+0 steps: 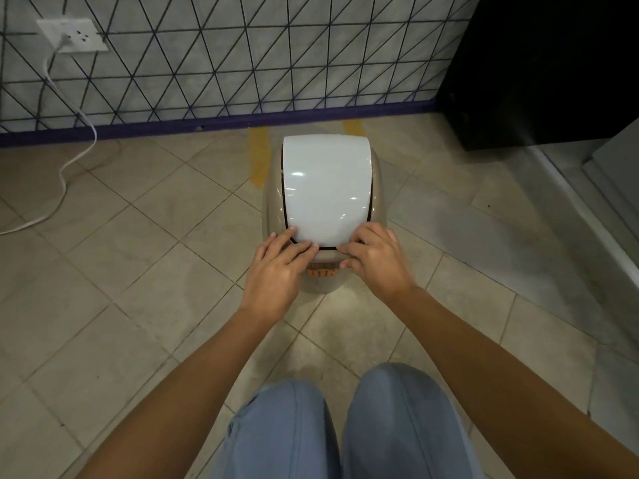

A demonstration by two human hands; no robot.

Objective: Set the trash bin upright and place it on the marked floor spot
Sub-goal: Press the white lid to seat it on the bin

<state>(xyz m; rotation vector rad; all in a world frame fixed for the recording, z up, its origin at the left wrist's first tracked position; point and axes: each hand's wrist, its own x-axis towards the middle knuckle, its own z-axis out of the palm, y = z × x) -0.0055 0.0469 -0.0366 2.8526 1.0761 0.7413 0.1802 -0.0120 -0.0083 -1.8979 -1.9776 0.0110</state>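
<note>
A beige trash bin (pixel 377 188) with a white curved swing lid (pixel 326 188) stands upright on the tiled floor, seen from above. Yellow floor markings (pixel 258 157) show at its left and behind it (pixel 352 127), partly covered by the bin. My left hand (pixel 276 267) rests on the near left rim, fingertips touching the lid's near edge. My right hand (pixel 375 261) lies on the near right rim, fingers curled at the lid edge. An orange label (pixel 323 272) peeks out between my hands.
A wall with a triangle pattern and purple baseboard (pixel 221 121) runs behind the bin. A socket (pixel 74 34) with a white cable (pixel 65 167) trails over the floor at left. A black cabinet (pixel 539 70) stands at right. My knees (pixel 345 426) are below.
</note>
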